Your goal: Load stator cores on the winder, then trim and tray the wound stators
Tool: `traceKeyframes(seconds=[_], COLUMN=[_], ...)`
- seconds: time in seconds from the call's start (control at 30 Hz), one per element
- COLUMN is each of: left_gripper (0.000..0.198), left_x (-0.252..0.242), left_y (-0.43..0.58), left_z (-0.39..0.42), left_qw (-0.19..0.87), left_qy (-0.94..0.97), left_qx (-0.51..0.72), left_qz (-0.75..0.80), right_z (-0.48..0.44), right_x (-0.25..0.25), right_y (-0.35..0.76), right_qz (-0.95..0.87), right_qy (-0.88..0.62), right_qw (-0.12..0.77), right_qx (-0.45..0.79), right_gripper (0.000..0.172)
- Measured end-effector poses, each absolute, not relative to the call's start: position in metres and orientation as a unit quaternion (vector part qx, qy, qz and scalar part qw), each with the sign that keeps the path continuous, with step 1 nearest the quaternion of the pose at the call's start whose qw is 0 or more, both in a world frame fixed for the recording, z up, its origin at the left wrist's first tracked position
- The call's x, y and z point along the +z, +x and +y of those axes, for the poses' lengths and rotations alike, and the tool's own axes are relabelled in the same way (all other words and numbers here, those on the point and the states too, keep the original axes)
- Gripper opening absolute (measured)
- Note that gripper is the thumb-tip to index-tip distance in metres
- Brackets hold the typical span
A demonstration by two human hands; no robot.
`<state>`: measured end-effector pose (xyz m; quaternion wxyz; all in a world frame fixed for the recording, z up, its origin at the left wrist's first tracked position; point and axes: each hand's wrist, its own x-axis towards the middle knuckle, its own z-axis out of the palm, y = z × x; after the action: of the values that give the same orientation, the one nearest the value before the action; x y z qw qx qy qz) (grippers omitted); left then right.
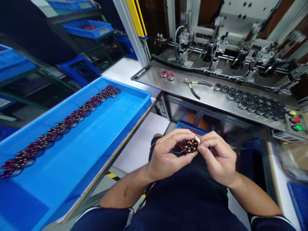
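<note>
My left hand (pixel 169 154) is closed around a small round motor stator (pixel 190 146) with copper windings, holding it in front of my body. A thin loose copper wire (pixel 178 151) trails from the stator to the left. My right hand (pixel 218 157) is closed at the stator's right edge, thumb and forefinger pressed together; what they pinch is hidden. A shiny tan wrap (pixel 197 138) shows at the fingertips where the hands meet; I cannot tell what it is.
At left, a blue tray (pixel 101 141) holds a long row of red-and-copper stators (pixel 64 125). Wire cutters (pixel 193 88), two red-topped stators (pixel 167 75) and several dark stators (pixel 255 101) lie on the metal ledge (pixel 156 77) ahead. Button box (pixel 295 120) at right; machine fixtures behind.
</note>
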<state>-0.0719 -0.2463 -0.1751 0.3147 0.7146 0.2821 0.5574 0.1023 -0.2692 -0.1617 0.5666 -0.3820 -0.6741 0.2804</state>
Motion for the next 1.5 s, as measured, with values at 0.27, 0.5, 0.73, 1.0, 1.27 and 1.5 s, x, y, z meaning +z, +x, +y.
traceKeyframes(seconds=[0.27, 0.5, 0.73, 1.0, 1.27, 1.5], left_gripper=[0.052, 0.054, 0.05, 0.04, 0.043, 0.046], left_x=[-0.181, -0.177, -0.176, -0.169, -0.167, -0.165], left_y=[-0.072, -0.07, -0.068, -0.068, -0.068, -0.066], left_z=[-0.246, -0.248, -0.245, -0.243, -0.243, -0.245], left_qw=[0.391, 0.351, 0.423, 0.454, 0.459, 0.487], left_qy=[0.662, 0.695, 0.628, 0.611, 0.622, 0.607], left_qx=[0.585, 0.577, 0.609, 0.588, 0.581, 0.576], left_qz=[0.258, 0.244, 0.237, 0.273, 0.256, 0.249], right_z=[-0.272, -0.269, -0.27, -0.271, -0.271, -0.276], right_x=[-0.169, -0.165, -0.179, -0.175, -0.174, -0.175], right_y=[0.099, 0.093, 0.091, 0.096, 0.097, 0.098], right_qz=[-0.575, -0.568, -0.476, -0.543, -0.539, -0.533], right_qy=[-0.418, -0.399, -0.39, -0.358, -0.367, -0.393], right_qw=[0.582, 0.611, 0.632, 0.619, 0.635, 0.635], right_qx=[0.395, 0.38, 0.471, 0.439, 0.414, 0.397], right_gripper=[0.015, 0.013, 0.018, 0.011, 0.006, 0.013])
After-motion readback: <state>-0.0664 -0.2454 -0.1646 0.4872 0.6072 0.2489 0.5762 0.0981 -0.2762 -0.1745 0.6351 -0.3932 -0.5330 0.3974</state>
